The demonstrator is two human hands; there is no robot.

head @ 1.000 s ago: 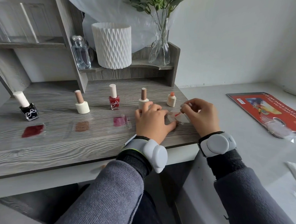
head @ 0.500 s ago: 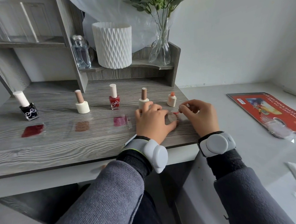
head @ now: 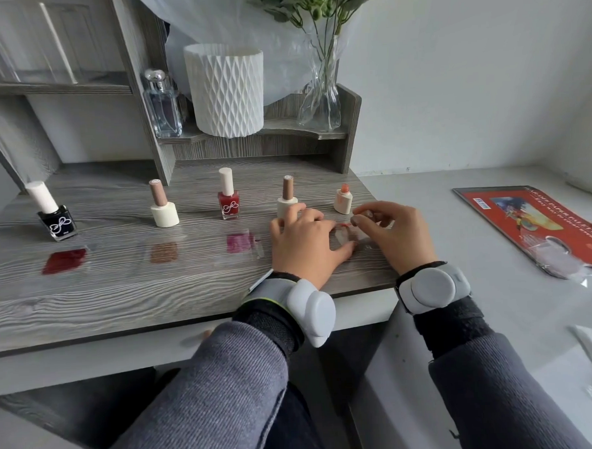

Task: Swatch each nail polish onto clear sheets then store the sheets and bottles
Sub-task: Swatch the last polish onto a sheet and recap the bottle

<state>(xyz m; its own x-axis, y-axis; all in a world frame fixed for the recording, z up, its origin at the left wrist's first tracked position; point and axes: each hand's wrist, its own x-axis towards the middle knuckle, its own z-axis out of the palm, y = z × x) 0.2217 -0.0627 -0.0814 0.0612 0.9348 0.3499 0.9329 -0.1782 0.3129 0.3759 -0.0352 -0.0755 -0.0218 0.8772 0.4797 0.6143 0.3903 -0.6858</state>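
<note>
Sliding slightly left since a second ago, the right hand (head: 394,234) draws its stroke across the clear sheet (head: 345,237). Left hand (head: 304,241) lies with fingers spread flat, pinning that sheet to the desk (head: 120,302) just in front of the small open bottle (head: 342,201). Right fingers curl, pinching the brush cap (head: 364,216). Three swatches (head: 164,252) further left look finished, so swatching seems nearly done and storing is not yet begun.

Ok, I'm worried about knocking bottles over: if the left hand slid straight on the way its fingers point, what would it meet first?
Most likely the fourth bottle from the left, cream with a brown cap, just beyond the fingertips of the left hand; whether they already touch it is unclear.
</note>
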